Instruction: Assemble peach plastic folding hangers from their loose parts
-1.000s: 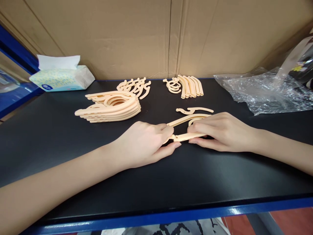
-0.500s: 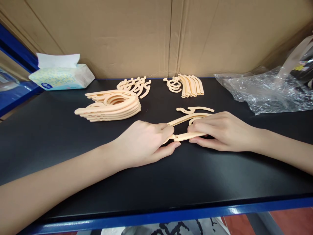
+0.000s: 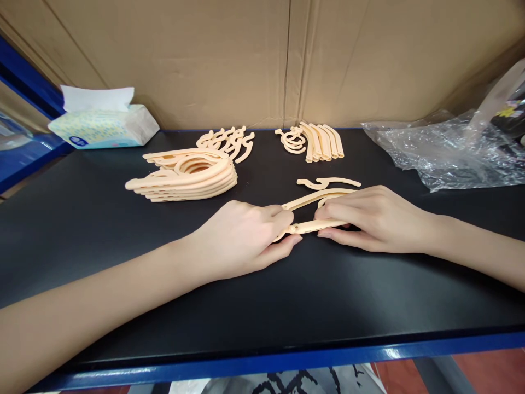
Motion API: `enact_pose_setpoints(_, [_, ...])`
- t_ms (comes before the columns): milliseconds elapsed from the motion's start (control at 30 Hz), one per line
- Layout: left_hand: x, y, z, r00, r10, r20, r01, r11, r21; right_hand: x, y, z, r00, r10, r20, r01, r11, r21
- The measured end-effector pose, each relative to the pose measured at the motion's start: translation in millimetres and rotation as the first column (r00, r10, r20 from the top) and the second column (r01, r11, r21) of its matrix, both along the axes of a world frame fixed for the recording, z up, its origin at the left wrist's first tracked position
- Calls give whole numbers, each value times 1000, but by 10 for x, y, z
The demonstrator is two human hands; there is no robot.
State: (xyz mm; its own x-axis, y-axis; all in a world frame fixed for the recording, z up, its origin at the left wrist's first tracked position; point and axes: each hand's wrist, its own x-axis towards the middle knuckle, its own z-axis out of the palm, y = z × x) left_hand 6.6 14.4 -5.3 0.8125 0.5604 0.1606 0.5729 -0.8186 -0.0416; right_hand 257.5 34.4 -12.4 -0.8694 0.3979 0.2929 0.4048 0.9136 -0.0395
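My left hand (image 3: 254,238) is closed on a cream plastic hanger hook, mostly hidden under the fingers; its thumb lies along the near side. The hook's small knob meets the end of a cream hanger arm (image 3: 318,226), though I cannot tell if it is seated. My right hand (image 3: 375,219) pinches that arm between thumb and fingers. Behind it a second curved hanger arm (image 3: 315,197) slants from the left fingertips to the right knuckles. Just beyond lies a loose hanger hook (image 3: 338,181).
Left of centre sits a stack of folded hangers (image 3: 184,183). Behind are loose hooks (image 3: 225,143), more hooks (image 3: 292,141) and a row of hanger arms (image 3: 322,142). A tissue pack (image 3: 104,126) stands back left, a clear plastic bag (image 3: 447,150) back right, before a cardboard wall (image 3: 184,60).
The hanger arm in my right hand has rolled slightly, so slots along its near side now show. Both hands stay almost where they were.
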Motion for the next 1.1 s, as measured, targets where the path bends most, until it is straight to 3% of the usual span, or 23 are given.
enact_pose_setpoints(1100, [-5,0,-11,1000,-8,15,8,1000,9,2,3,-10,1000,3,-4,-3,1000,-12])
